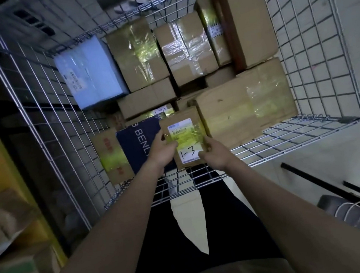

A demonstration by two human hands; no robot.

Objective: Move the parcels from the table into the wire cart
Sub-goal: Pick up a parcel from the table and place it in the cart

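Head camera, first speaker: Where is the small parcel (pixel 185 138)?

Second speaker: Both hands grip it just inside the near rim of the wire cart (pixel 265 149), left hand (pixel 162 148) on its left edge, right hand (pixel 213 152) at its near right corner.

First: Its long axis?

Second: It runs near to far, over a navy box (pixel 138 145), with a large carton (pixel 245 108) just right.

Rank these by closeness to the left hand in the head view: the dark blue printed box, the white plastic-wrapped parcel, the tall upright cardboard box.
1. Dark blue printed box, just left of the left hand.
2. White plastic-wrapped parcel, far-left cart corner.
3. Tall upright cardboard box, far-right corner.
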